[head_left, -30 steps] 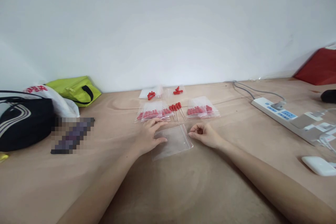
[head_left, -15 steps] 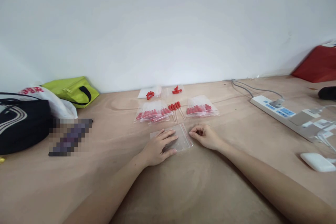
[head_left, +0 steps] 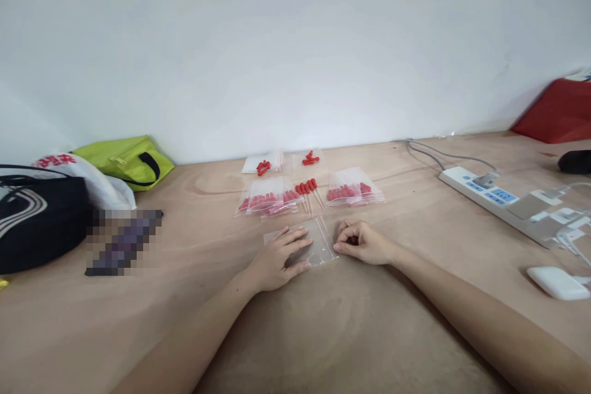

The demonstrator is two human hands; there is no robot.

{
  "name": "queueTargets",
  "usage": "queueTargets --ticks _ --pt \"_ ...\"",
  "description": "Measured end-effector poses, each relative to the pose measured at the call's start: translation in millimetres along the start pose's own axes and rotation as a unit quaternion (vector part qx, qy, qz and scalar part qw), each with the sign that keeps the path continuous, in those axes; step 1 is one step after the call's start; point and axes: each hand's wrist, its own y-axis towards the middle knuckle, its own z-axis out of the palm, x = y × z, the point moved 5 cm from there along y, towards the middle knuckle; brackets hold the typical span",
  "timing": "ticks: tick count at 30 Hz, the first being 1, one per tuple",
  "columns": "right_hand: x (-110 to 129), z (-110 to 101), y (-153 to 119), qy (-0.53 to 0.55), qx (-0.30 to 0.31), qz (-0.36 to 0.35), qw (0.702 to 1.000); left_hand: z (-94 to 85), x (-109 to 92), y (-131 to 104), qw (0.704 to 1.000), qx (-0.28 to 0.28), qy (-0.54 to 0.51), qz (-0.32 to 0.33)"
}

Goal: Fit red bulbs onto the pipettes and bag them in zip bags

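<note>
A clear zip-lock bag (head_left: pixel 319 249) with a red line along its seal lies flat on the table. My left hand (head_left: pixel 282 260) rests on its left part with the fingers spread. At the seal edge on the bag's right, my right hand (head_left: pixel 362 242) has thumb and fingertips pinched together on the lower corner. Just beyond the bag lie several thin sticks with red tips (head_left: pixel 306 187). Filled zip bags (head_left: pixel 268 194) with red-tipped pieces are stacked to their left, and another stack of filled bags (head_left: pixel 353 188) lies to their right.
Loose red caps (head_left: pixel 311 159) lie on bags near the wall. A white power strip (head_left: pixel 480 194) with plugs and cables is at right, near a white case (head_left: pixel 556 283). On the left are a black bag (head_left: pixel 44 221), a green bag (head_left: pixel 127 160) and a blurred-out object (head_left: pixel 124 243).
My right hand has shifted slightly down along the seal edge, its fingertips now at the lower corner of the bag. My left hand has stayed in place.
</note>
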Motion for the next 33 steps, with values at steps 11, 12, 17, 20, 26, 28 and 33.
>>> queueTargets --ticks 11,12,17,20,26,28,33 --pt "24.6 1.9 -4.7 -0.075 0.022 -0.093 0.993 -0.8 -1.0 -0.3 1.0 0.003 0.0 -0.006" --pt "26.3 2.1 -4.8 -0.113 0.012 -0.104 0.988 -0.9 -1.2 -0.1 1.0 0.003 0.001 -0.007" --pt "32.0 6.3 -4.0 -0.185 0.006 -0.161 0.969 -1.3 -2.3 0.2 1.0 -0.001 0.0 -0.008" --pt "36.5 8.7 -3.5 -0.139 0.021 -0.217 0.966 -1.5 -1.9 -0.1 1.0 -0.007 -0.012 -0.006" --pt "36.5 14.5 -3.0 -0.138 0.087 -0.23 0.959 -1.3 -0.1 -1.4 1.0 -0.015 -0.021 -0.003" --pt "34.3 16.0 -2.2 -0.18 0.098 -0.213 0.955 -1.4 -0.5 -1.4 1.0 -0.011 -0.02 0.0" --pt "32.0 19.6 2.2 -0.196 0.09 -0.21 0.954 -1.9 -0.6 -0.8 1.0 -0.012 -0.023 0.001"
